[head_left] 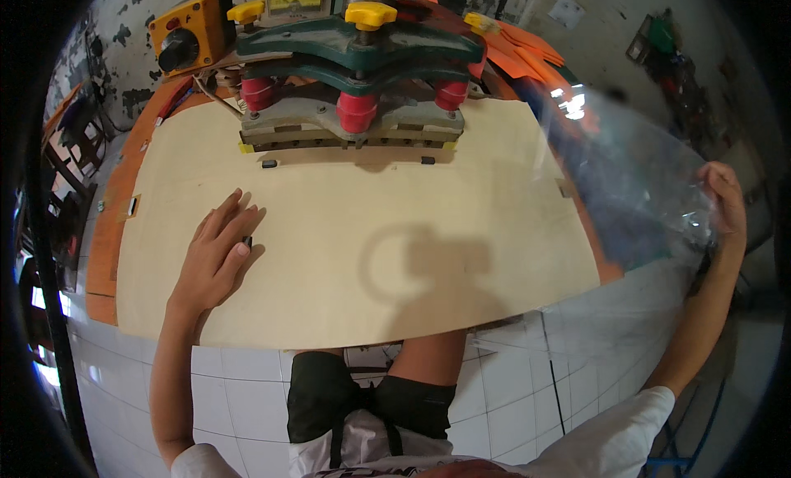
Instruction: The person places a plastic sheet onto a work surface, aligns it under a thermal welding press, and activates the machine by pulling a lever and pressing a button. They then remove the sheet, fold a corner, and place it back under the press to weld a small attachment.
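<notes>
My left hand (216, 260) rests on a cream-coloured board surface (329, 255), fingers stretched forward. A small black block (247, 241) shows right beside its thumb; whether the thumb touches it I cannot tell. Out at the far right, my right hand (725, 199) is closed on the edge of a clear plastic sheet (651, 165). The sheet hangs in folds over the table's right side and drapes down past its edge. Two more small black blocks (269, 163) lie in front of the press.
At the back stands a press (354, 66) with green arms, red mounts and yellow knobs. A yellow control box (191, 33) with a black dial is at its left. Orange pieces (519, 53) lie at the back right. An orange-brown table edge (103, 272) borders the board.
</notes>
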`<state>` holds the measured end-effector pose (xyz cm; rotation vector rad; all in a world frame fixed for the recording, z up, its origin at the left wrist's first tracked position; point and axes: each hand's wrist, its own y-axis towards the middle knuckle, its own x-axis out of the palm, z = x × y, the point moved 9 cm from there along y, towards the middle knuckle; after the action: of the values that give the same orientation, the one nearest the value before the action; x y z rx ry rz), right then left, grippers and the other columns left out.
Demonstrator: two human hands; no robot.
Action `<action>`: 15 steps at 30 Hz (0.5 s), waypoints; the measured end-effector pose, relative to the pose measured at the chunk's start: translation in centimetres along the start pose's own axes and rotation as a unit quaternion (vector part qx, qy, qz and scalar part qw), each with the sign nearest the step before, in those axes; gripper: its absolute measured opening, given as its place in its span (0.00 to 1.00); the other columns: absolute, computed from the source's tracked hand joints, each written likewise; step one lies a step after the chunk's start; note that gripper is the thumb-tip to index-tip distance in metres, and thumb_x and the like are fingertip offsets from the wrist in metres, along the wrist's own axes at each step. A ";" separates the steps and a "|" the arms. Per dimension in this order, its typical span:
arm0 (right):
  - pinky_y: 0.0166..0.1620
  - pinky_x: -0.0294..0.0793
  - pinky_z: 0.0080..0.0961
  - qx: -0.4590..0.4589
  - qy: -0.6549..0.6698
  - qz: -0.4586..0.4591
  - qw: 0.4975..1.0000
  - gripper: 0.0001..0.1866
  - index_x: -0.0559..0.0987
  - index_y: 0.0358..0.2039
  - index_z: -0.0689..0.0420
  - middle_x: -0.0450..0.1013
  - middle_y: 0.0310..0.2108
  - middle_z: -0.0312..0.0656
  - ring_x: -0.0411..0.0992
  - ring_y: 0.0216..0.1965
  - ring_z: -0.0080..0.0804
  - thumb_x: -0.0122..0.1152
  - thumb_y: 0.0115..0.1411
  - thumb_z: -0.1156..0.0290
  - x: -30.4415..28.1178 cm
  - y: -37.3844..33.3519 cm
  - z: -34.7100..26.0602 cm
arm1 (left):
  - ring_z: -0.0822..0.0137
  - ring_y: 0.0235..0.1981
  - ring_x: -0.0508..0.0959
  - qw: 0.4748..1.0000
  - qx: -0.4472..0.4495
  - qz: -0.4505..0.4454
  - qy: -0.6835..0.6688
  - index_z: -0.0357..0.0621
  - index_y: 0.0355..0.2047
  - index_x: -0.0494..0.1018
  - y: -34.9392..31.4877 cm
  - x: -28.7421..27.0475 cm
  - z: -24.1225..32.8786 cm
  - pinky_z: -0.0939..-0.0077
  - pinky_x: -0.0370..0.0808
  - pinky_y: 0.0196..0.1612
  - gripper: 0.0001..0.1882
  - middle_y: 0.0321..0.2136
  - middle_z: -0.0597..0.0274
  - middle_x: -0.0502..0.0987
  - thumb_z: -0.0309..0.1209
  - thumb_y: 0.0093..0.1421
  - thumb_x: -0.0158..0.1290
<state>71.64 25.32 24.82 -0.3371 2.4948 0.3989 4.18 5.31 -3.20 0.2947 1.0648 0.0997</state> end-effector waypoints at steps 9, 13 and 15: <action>0.20 0.62 0.11 0.029 0.368 0.235 0.899 0.18 0.72 0.60 0.57 0.76 0.37 0.33 0.64 0.21 0.17 0.46 0.72 0.73 -16.2 7.4 17.5 | 0.41 0.67 0.63 0.999 -0.035 -0.007 0.000 0.31 0.55 0.74 0.3 -0.7 0.1 0.52 0.60 0.67 0.35 0.64 0.34 0.63 0.54 0.70 0.38; 0.26 0.71 0.17 -0.016 0.501 0.133 0.855 0.15 0.74 0.55 0.58 0.79 0.42 0.44 0.71 0.26 0.25 0.45 0.73 0.73 -23.3 13.6 27.4 | 0.40 0.67 0.63 0.998 -0.033 0.007 -0.052 0.28 0.54 0.74 0.2 0.7 -1.6 0.51 0.61 0.67 0.35 0.63 0.32 0.64 0.53 0.69 0.39; 0.33 0.76 0.24 -0.027 0.569 0.148 0.808 0.15 0.75 0.54 0.60 0.80 0.44 0.48 0.74 0.33 0.32 0.43 0.73 0.74 -21.9 16.8 31.1 | 0.40 0.67 0.63 0.997 -0.040 0.008 -0.063 0.27 0.53 0.74 0.2 1.3 -2.1 0.51 0.61 0.67 0.35 0.63 0.32 0.63 0.52 0.69 0.40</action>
<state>99.47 55.10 16.72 -0.2270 3.7620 0.4715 3.02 6.21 -5.20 0.2342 0.9309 0.1359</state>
